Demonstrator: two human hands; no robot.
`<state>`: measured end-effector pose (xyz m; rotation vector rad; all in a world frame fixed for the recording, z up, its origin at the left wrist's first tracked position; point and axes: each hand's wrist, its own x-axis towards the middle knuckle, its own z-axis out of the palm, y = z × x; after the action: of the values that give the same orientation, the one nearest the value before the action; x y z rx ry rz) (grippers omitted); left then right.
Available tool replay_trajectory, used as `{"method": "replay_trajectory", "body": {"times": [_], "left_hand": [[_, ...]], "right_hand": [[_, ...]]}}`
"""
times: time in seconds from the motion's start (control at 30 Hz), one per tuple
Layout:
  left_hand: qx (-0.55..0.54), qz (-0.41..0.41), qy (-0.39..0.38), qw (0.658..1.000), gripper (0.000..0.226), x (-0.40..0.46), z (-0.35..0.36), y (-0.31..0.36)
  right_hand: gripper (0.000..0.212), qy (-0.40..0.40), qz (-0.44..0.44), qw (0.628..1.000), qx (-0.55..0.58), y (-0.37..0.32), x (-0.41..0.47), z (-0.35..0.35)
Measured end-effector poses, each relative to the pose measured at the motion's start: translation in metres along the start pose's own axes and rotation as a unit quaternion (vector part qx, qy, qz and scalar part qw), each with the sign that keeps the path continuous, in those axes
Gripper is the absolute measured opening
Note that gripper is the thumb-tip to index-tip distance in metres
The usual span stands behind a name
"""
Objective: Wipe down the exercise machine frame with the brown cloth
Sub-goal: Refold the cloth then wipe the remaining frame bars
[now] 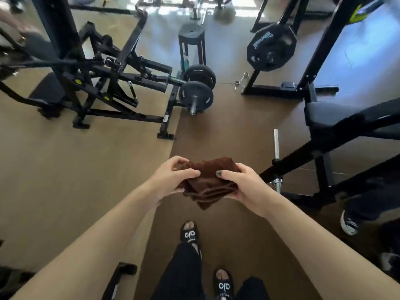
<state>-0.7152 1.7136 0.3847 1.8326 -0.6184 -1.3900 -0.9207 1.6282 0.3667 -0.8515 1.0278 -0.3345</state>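
Note:
A folded brown cloth hangs in front of me at waist height, held by both hands. My left hand grips its left edge, thumb on top and fingers curled over the far side. My right hand holds the right edge the same way. A black exercise machine frame with two weight plates on its bar stands on the floor ahead to the left, well beyond the cloth. Neither hand touches any machine.
A black bench and rack with a chrome bar end stands close on my right. A loaded plate rack and a black stool are farther ahead. Another person's sneaker is at the right. Open tan floor lies to my left.

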Motion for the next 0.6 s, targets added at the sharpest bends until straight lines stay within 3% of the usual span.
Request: {"method": "replay_trajectory", "body": {"times": [0.3, 0.6], "left_hand": [[0.098, 0.032, -0.035, 0.994, 0.052, 0.238, -0.056, 0.13], [0.135, 0.043, -0.075, 0.987, 0.055, 0.45, -0.078, 0.297]], "right_hand": [[0.042, 0.05, -0.018, 0.997, -0.047, -0.155, 0.224, -0.007], [0.044, 0.073, -0.026, 0.997, 0.001, -0.317, 0.382, -0.043]]}}
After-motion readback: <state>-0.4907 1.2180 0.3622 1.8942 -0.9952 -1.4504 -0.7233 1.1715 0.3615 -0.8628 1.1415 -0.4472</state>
